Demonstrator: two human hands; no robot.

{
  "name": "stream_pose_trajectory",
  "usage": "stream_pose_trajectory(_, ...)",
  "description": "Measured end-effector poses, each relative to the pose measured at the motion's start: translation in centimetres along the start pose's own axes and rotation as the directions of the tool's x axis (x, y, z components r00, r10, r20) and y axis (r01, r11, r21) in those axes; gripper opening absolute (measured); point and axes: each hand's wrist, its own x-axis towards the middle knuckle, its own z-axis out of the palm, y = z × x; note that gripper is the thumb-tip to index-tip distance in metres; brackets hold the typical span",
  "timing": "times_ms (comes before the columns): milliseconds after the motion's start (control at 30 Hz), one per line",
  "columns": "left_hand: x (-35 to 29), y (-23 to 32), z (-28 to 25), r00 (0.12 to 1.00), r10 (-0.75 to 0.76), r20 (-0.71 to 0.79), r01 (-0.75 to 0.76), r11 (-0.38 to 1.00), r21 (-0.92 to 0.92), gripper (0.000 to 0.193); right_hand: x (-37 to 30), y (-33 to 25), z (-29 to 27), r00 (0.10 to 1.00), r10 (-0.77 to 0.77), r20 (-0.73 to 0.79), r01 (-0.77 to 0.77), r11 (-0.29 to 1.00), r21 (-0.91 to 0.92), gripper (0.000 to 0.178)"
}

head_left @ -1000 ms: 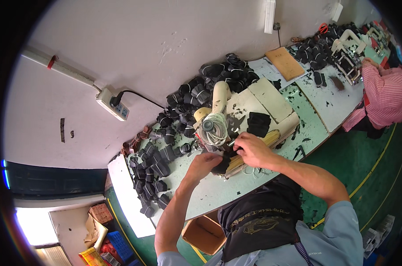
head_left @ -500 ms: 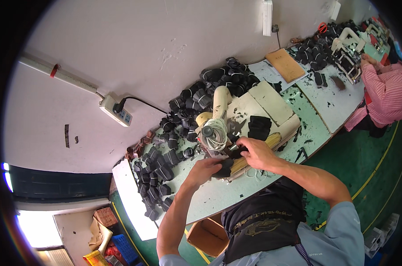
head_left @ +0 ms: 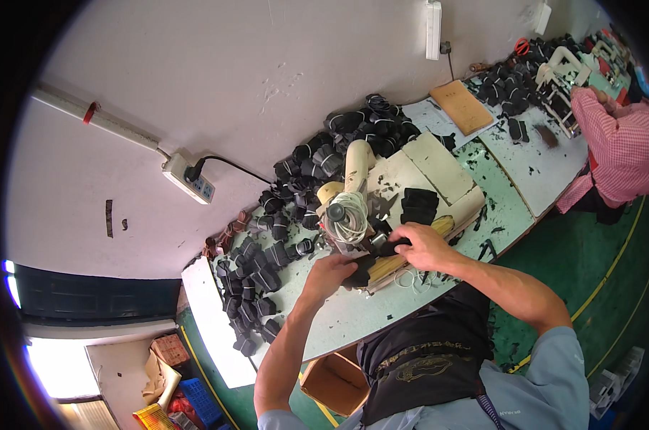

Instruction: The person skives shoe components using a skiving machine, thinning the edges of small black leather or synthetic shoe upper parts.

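My left hand (head_left: pixel 329 276) is closed at the near side of a cream-coloured machine (head_left: pixel 410 161) that looks like a sewing machine. Its fingertips grip the edge of a black cloth piece (head_left: pixel 360 272). Opposite it, my right hand (head_left: pixel 426 247) pinches another part of black cloth (head_left: pixel 389 248) beside the machine's small metal parts. Whether both hands hold one piece cannot be made out. A coil of white cord (head_left: pixel 347 218) hangs on the machine's head, hiding part of the working spot. Several flat black cloth pieces (head_left: pixel 419 206) lie stacked on the machine bed.
Tied bundles of black cloth (head_left: pixel 328 159) crowd the table (head_left: pixel 324 333) along the wall and at left. A power strip (head_left: pixel 188 179) is fixed to the wall. Below the table stands a cardboard box (head_left: pixel 335 383). A person in a checked top (head_left: pixel 625 147) works at far right.
My right hand has shifted slightly right, and more of a metal part shows beside its fingers. The left hand stays nearly in place. The other person's arm has moved left.
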Motion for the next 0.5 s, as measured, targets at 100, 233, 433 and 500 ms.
stream_pose_trajectory(100, 0.4, -0.3, 0.0, 0.999, -0.046, -0.010, 0.045, 0.998, -0.045, 0.028, -0.1, -0.5, -1.1, 0.976, 0.056, 0.211, -0.041, 0.996, -0.074, 0.023)
stream_pose_trajectory(233, 0.9, -0.3, 0.8, 0.999, 0.023, -0.032, -0.024, 1.000, -0.006, 0.029, 0.8, 0.0, 0.9, 0.995, -0.078, 0.067, 0.082, 0.995, -0.060, 0.024)
stream_pose_trajectory(433, 0.2, -1.1, 0.0, 0.996, 0.087, -0.006, -0.087, 0.994, -0.063, 0.028, 0.1, -0.3, -0.9, 0.985, 0.106, 0.134, -0.113, 0.993, 0.044, 0.021)
stream_pose_trajectory(500, 0.1, -0.5, -0.2, 0.998, -0.055, -0.014, 0.055, 0.998, 0.022, 0.028, 0.1, -0.2, -1.2, 0.965, 0.127, 0.227, -0.133, 0.991, 0.008, 0.023)
